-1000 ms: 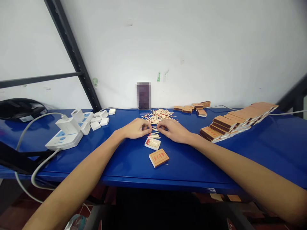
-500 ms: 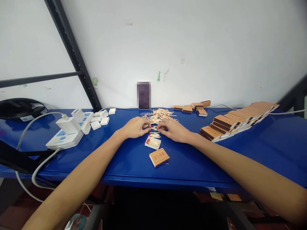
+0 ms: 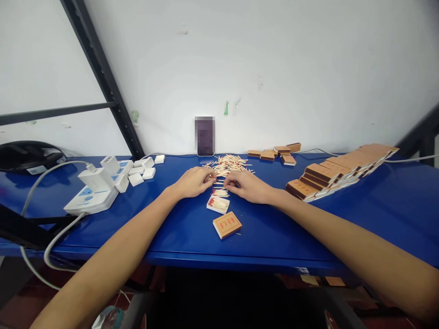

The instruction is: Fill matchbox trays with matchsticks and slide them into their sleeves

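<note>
My left hand (image 3: 197,181) and my right hand (image 3: 247,185) face each other at the near edge of a loose heap of matches (image 3: 230,163). The fingers of both are curled with the tips drawn together; whatever lies between them is too small to make out. A few matches lie in the narrow gap between the hands. Just nearer is a small row of red-tipped matches (image 3: 220,193). Below it sits an open white matchbox tray (image 3: 224,210) with matches in it. A brown matchbox cover (image 3: 227,224) with red lettering lies closest to me.
Stacked matchboxes (image 3: 322,171) stand in steps on the right of the blue table (image 3: 267,242). Several more matchboxes (image 3: 274,152) lie by the wall. A dark-screened device (image 3: 206,137) leans there. At left are a power strip (image 3: 92,198), white blocks (image 3: 142,170) and cables.
Both hands stay by the heap, with only small finger movements. My left fingertips have drawn slightly closer together. The whole view has shifted a little.
</note>
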`<act>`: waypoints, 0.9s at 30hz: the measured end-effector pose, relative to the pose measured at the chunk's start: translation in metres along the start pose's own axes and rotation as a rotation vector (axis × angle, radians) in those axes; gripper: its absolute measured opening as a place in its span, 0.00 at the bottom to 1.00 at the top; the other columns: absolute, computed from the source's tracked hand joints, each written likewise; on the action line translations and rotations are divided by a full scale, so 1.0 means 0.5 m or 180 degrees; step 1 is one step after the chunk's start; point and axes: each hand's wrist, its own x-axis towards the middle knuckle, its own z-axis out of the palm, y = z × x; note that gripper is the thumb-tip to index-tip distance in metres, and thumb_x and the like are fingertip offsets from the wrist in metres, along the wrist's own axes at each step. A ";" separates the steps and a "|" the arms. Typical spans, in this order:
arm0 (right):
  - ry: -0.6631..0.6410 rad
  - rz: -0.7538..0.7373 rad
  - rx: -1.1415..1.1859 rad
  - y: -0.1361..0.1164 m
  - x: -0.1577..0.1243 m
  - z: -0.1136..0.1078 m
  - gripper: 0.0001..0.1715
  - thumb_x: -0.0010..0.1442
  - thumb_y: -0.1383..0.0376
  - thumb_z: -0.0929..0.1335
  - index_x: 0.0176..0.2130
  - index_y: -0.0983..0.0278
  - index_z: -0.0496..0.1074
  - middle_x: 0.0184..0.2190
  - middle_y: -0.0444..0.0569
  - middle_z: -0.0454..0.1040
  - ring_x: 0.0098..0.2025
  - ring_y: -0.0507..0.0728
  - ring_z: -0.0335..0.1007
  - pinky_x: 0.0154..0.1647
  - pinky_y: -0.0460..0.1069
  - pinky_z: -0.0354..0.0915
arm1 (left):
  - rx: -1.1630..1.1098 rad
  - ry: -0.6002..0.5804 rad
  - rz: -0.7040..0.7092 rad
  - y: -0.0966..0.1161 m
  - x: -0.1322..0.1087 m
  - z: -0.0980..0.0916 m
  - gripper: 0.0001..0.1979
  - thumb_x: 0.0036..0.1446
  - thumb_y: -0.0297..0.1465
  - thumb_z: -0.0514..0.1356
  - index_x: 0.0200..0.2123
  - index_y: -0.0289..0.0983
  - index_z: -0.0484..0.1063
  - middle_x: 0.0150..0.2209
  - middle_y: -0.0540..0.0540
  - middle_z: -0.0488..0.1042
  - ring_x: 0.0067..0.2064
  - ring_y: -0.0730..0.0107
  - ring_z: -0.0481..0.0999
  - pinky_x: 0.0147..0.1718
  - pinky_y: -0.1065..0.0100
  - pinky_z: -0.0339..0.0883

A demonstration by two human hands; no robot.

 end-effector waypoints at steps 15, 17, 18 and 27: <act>0.0078 0.0080 -0.0238 -0.002 -0.003 0.001 0.10 0.63 0.64 0.64 0.36 0.65 0.74 0.35 0.52 0.71 0.39 0.57 0.66 0.40 0.51 0.60 | -0.0278 -0.0463 0.0219 0.020 -0.004 -0.021 0.11 0.53 0.30 0.57 0.34 0.36 0.79 0.27 0.48 0.75 0.28 0.74 0.69 0.29 0.72 0.59; 0.0071 0.0074 -0.0199 -0.003 -0.002 0.001 0.09 0.63 0.64 0.64 0.35 0.64 0.73 0.34 0.51 0.72 0.38 0.56 0.66 0.39 0.50 0.59 | -0.0305 -0.0488 0.0248 0.022 -0.003 -0.020 0.11 0.55 0.31 0.57 0.34 0.36 0.80 0.28 0.48 0.76 0.28 0.73 0.69 0.29 0.72 0.59; 0.0064 0.0086 -0.0174 -0.003 -0.001 0.002 0.08 0.62 0.65 0.65 0.35 0.65 0.73 0.33 0.50 0.72 0.37 0.56 0.66 0.38 0.50 0.59 | -0.0331 -0.0505 0.0255 0.022 -0.003 -0.020 0.11 0.55 0.31 0.57 0.34 0.36 0.80 0.28 0.48 0.76 0.28 0.73 0.69 0.29 0.72 0.59; 0.0072 0.0160 0.0046 -0.005 0.004 0.005 0.09 0.62 0.64 0.66 0.32 0.65 0.71 0.32 0.49 0.70 0.36 0.54 0.64 0.37 0.48 0.57 | -0.0493 -0.0730 0.0313 0.024 -0.001 -0.034 0.16 0.61 0.41 0.57 0.38 0.37 0.81 0.33 0.45 0.79 0.31 0.72 0.72 0.31 0.71 0.59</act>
